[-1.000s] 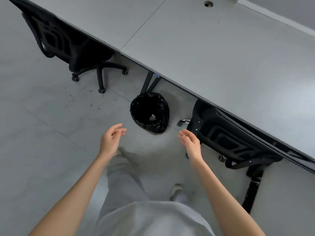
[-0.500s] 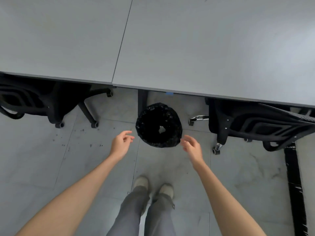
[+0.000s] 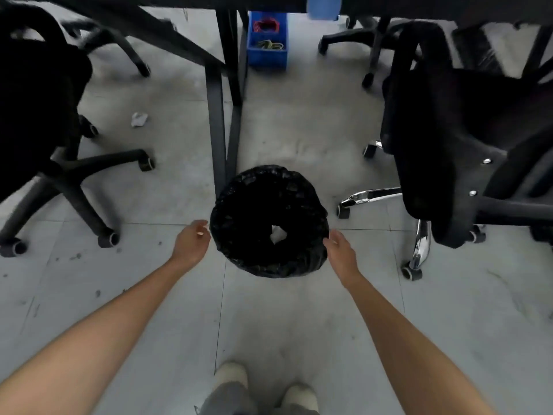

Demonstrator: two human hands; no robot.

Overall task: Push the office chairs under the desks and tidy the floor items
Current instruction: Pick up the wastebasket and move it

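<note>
Both office chairs look largely dealt with: the left chair [image 3: 39, 115] and the right chair [image 3: 466, 139] each sit with the seat beneath the worktop [image 3: 191, 3] edge, wheels on the floor [image 3: 167, 295]. What appears left is the floor clutter. The bin [image 3: 267, 223], lined with a black bag, stands between the two hands, in front of the worktop leg [image 3: 220, 121]. The left hand [image 3: 191, 242] has its fingers [image 3: 201, 226] loosely curled, holding nothing, just beside the bin's left rim; whether they touch it I cannot tell. The right hand [image 3: 341, 250] is relaxed and spread at the right rim. A crumpled paper scrap [image 3: 139, 119] lies well beyond the left fingers, and a blue crate [image 3: 267, 40] farther back.
</note>
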